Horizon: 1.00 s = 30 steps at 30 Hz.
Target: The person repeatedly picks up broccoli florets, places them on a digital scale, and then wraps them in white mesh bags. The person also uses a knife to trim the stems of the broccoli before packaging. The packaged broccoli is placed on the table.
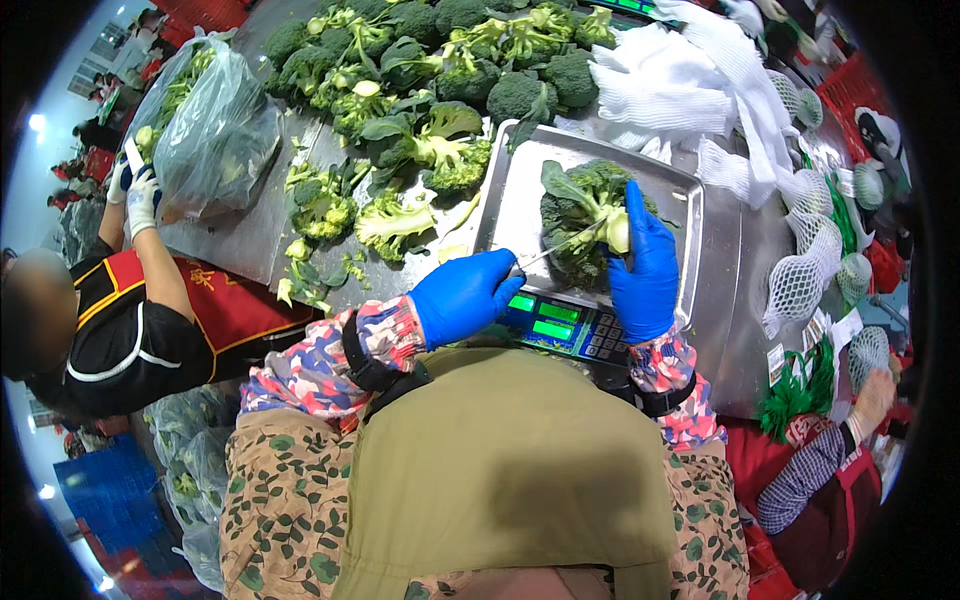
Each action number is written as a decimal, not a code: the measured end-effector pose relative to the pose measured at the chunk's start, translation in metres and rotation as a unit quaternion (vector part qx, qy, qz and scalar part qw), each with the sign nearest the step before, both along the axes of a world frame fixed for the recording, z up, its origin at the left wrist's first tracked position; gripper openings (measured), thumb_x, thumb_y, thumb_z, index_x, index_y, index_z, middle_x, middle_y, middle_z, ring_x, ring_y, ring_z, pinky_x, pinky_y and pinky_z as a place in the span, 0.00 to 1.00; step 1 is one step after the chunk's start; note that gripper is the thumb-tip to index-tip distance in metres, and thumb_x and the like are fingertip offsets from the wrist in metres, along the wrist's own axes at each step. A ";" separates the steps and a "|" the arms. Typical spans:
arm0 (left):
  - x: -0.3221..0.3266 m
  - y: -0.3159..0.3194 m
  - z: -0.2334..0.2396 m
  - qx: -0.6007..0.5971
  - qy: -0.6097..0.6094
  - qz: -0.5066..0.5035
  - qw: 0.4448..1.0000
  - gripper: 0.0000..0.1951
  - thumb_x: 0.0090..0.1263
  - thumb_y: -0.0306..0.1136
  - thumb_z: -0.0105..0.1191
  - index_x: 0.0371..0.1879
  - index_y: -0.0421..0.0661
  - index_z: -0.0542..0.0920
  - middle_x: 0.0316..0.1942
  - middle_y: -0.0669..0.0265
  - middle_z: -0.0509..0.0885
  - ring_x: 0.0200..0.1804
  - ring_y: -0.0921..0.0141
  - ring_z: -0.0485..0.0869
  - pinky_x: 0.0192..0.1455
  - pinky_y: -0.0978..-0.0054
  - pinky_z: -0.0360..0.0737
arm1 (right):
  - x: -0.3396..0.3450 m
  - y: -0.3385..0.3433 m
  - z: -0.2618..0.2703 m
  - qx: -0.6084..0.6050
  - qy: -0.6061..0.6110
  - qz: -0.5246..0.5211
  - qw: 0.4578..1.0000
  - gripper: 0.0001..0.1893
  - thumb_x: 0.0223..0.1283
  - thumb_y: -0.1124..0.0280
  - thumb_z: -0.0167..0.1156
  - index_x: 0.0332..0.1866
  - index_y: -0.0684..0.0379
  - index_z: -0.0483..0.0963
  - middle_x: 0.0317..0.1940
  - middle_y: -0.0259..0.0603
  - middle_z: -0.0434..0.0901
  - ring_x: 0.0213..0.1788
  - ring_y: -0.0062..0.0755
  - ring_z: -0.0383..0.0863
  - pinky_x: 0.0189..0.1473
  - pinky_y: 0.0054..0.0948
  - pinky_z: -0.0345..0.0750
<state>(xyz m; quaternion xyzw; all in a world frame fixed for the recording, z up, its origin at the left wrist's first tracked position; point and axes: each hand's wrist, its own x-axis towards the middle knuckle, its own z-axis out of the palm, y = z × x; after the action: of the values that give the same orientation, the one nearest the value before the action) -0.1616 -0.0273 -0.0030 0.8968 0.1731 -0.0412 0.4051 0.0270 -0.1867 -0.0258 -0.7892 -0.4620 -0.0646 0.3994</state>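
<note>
In a blue glove, my left hand (469, 294) grips a knife (559, 246) by its handle, most of which the fingers hide. The thin blade reaches to the cut stem of a broccoli head (574, 199). My right hand (643, 270), also gloved in blue, holds that head from the right side, thumb below the stem and fingers along it. Stem towards me, the head is over a shallow metal tray (517, 176). A digital scale (559, 322) with lit green displays and a keypad shows at the tray's near edge.
A broccoli pile (450, 52) covers the far table; trimmed pieces (394, 225) lie left of the tray. White foam net sleeves (675, 97) and green ties (802, 390) lie right. At left, a gloved co-worker (142, 322) holds a knife beside a plastic bag (214, 127). Another person (817, 487) is at right.
</note>
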 end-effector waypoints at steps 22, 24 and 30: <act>0.043 0.019 -0.001 -0.078 0.044 0.004 0.996 0.13 0.74 0.41 0.47 0.42 0.43 0.77 0.31 0.51 0.83 0.36 0.55 0.85 0.39 0.59 0.80 | 0.009 0.022 0.006 -0.051 -0.055 0.034 0.997 0.39 0.53 0.76 0.62 0.74 0.60 0.57 0.61 0.55 0.72 0.56 0.54 0.74 0.56 0.40 0.74; 0.045 0.020 -0.003 -0.051 0.060 -0.006 0.997 0.15 0.74 0.42 0.47 0.43 0.42 0.78 0.31 0.51 0.83 0.37 0.57 0.85 0.41 0.62 0.80 | 0.010 0.028 0.007 -0.065 -0.079 0.042 0.994 0.44 0.51 0.72 0.68 0.74 0.65 0.53 0.62 0.57 0.70 0.58 0.56 0.73 0.59 0.41 0.72; 0.053 0.021 0.000 0.106 0.042 -0.018 0.993 0.15 0.72 0.44 0.47 0.38 0.41 0.74 0.30 0.47 0.81 0.36 0.48 0.82 0.40 0.54 0.77 | 0.005 0.037 0.008 -0.062 -0.065 0.018 0.996 0.46 0.48 0.71 0.70 0.72 0.70 0.52 0.62 0.59 0.68 0.57 0.58 0.72 0.59 0.42 0.71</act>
<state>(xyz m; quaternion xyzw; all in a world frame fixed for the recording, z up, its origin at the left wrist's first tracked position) -0.1088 -0.0067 -0.0032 0.9353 0.1771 -0.0674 0.2989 0.0322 -0.1501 -0.0181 -0.7980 -0.5041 -0.0799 0.3204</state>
